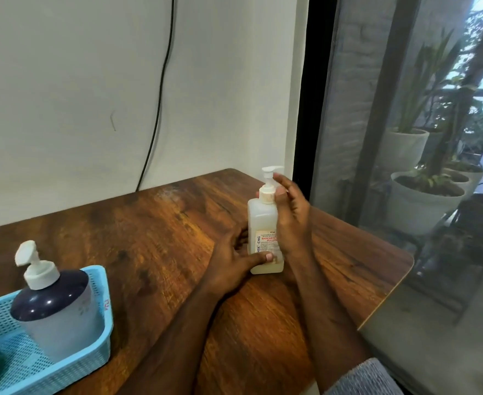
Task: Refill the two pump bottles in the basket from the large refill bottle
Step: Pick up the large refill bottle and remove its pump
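The translucent white plastic pump bottle with a red-lettered label [266, 223] stands upright on the brown wooden tabletop [160, 223], right of centre in the frame and well apart from the light-blue plastic mesh basket [103, 315] at lower left. The left hand [234, 260] holds the bottle's base, thumb laid across the lower front face and fingers wrapped behind. The right hand [290, 212] curls its grip round the ribbed white collar beneath the pump head [271, 170], fingertips at the neck.

The step in hand appears to be unscrewing the pump. Done well, the lower hand pins the base flat to the tabletop while the upper hand turns only the collar, not the nozzle. The pump should then rise straight up, since its dip tube may drip. The bottle thus lies between the two grips, one low, one high.

A second pump bottle, pale grey with a dark navy shoulder and white pump [55, 306], stands upright inside the basket. No large refill bottle can be identified in view.
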Demonstrator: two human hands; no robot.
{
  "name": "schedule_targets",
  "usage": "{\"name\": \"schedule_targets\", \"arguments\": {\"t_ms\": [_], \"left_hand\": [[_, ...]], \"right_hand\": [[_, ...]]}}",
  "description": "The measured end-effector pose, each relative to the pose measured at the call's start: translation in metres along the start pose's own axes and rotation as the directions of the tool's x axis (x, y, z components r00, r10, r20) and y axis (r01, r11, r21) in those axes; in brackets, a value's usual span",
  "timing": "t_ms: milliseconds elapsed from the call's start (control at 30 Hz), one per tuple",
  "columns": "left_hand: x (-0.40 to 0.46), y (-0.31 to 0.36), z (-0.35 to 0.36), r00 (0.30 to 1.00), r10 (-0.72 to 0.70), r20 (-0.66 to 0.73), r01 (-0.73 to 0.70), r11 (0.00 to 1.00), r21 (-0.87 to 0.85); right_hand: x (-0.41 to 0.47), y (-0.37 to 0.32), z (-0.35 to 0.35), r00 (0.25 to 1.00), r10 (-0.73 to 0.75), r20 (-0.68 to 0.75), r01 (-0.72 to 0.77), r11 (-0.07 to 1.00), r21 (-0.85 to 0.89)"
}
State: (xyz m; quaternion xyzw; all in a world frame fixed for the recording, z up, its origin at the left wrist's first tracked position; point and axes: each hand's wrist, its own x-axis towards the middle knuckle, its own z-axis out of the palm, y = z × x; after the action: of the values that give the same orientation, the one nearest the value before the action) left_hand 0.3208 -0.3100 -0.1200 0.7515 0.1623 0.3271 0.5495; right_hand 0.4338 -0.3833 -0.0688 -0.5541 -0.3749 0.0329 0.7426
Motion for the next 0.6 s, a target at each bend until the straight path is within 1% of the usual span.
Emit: {"name": "schedule_targets", "arguments": {"t_ms": [33, 133, 200, 300, 367, 500, 600], "left_hand": [[-0.0005, 0.0003, 0.0003, 1.000, -0.006, -0.003, 0.006, 1.000, -0.008], [-0.0002, 0.0020, 0.0007, 1.000, -0.006, -0.009, 0.006, 1.000, -0.011], [0.0000, 0.0024, 0.0009, 1.000, 0.000, -0.016, 0.000, 1.000, -0.018], [0.0001, 0.0020, 0.0012, 1.000, 0.003, -0.013, -0.003, 1.000, -0.020], [0.0002, 0.0010, 0.0009, 1.000, 0.004, -0.011, -0.005, 1.000, -0.016], [0.0004, -0.0002, 0.0003, 1.000, -0.005, 0.001, 0.005, 1.000, -0.002], [0.0001, 0.0010, 0.0003, 1.000, 0.003, 0.003, -0.003, 1.000, -0.007]], "right_hand": [[0.0000, -0.0009, 0.0006, 1.000, -0.018, -0.003, 0.018, 1.000, 0.001], [-0.0001, -0.0051, 0.0025, 0.998, -0.054, -0.038, 0.050, 0.994, -0.092], [-0.0006, -0.0054, 0.0020, 0.998, -0.054, -0.042, 0.051, 0.997, -0.063], [0.0011, -0.0018, -0.0003, 0.995, -0.048, -0.090, 0.048, 0.999, 0.002], [0.0007, -0.0033, 0.0015, 0.994, -0.066, -0.083, 0.064, 0.998, -0.024], [-0.0027, -0.0054, 0.0064, 0.990, -0.122, -0.075, 0.111, 0.984, -0.138], [-0.0029, -0.0042, 0.0059, 0.988, -0.135, -0.071, 0.126, 0.984, -0.123]]}}
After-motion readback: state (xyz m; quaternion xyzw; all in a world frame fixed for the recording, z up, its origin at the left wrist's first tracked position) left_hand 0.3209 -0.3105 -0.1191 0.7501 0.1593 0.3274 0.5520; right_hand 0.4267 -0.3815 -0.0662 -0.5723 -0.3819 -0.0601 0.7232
